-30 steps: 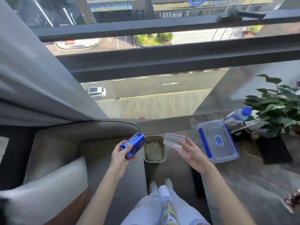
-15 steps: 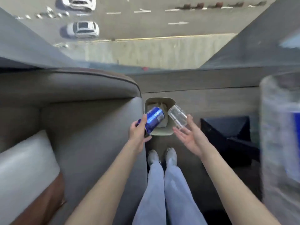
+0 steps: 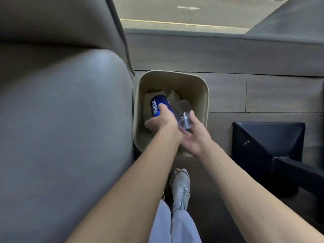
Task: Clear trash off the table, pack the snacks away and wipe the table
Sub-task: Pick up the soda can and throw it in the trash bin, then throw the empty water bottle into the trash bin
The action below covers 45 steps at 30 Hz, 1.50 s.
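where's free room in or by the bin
Bare: the far-right inner corner of the bin, between its back wall and the white paper; also wood floor between bin and black base. Crowded: the bin's near-left, where the left hand grips the Pepsi can and the right hand holds the clear cup.

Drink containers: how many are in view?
2. A can in the left hand, over the left side of the bin; a clear cup in the right hand, just right of it. Paper in the bin could hide more.

Glossy blue metal can (image 3: 160, 106), clear smooth plastic cup (image 3: 184, 114), crumpled paper (image 3: 173, 97), matt beige bin (image 3: 205, 95), wood-grain floor (image 3: 263, 92), smooth grey upholstered sofa (image 3: 61, 120).
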Each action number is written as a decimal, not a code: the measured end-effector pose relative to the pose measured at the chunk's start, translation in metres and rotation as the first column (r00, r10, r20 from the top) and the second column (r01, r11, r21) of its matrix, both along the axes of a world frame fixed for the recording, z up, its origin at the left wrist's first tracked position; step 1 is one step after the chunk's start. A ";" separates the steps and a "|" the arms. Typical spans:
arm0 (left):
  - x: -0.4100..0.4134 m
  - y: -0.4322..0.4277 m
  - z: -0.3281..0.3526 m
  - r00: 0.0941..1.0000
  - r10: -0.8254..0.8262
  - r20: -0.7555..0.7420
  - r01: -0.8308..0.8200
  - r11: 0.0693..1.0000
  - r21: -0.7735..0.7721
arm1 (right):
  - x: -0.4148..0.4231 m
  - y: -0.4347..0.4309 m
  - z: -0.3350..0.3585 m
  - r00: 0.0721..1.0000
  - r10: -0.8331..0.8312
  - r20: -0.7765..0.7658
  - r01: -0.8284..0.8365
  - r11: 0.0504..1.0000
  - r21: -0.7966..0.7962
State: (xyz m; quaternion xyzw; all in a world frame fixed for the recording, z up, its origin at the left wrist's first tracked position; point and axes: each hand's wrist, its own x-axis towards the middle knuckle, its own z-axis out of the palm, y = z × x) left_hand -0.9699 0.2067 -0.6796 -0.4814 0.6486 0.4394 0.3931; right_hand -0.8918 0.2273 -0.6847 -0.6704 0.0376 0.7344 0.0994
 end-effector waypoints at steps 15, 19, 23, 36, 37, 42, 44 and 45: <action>0.001 -0.051 -0.010 0.395 -0.882 -0.257 0.905 0.422 -0.058 | 0.009 -0.015 0.018 0.684 0.657 0.316 -0.729 0.608 0.315; 0.004 -0.079 0.050 0.056 -0.917 -0.396 0.988 0.108 -0.112 | 0.032 -0.017 0.078 0.276 0.699 0.659 -0.940 0.054 0.336; -0.003 -0.115 0.155 -0.214 -0.896 -0.389 0.974 -0.165 -0.155 | 0.056 -0.033 0.170 -0.024 0.640 0.768 -0.964 -0.219 0.153; 0.016 -0.161 0.548 -0.655 -0.742 -0.145 0.699 -0.521 -0.489 | 0.118 -0.120 0.540 0.113 0.530 0.841 -0.923 -0.258 0.286; 0.031 -0.161 0.565 -0.687 -0.711 -0.154 0.671 -0.539 -0.509 | 0.136 -0.125 0.559 0.148 0.498 0.854 -0.918 -0.251 0.306; 0.150 -0.143 0.625 -0.888 -0.429 -0.165 0.437 -0.678 -0.591 | 0.273 -0.152 0.624 0.288 0.297 0.910 -0.940 -0.094 0.329; 0.213 -0.137 0.642 -0.931 -0.306 -0.198 0.362 -0.713 -0.600 | 0.346 -0.170 0.640 0.323 0.213 0.922 -0.946 0.039 0.322; 0.245 -0.136 0.651 -0.943 -0.247 -0.224 0.333 -0.727 -0.600 | 0.383 -0.183 0.648 0.332 0.177 0.927 -0.942 0.117 0.315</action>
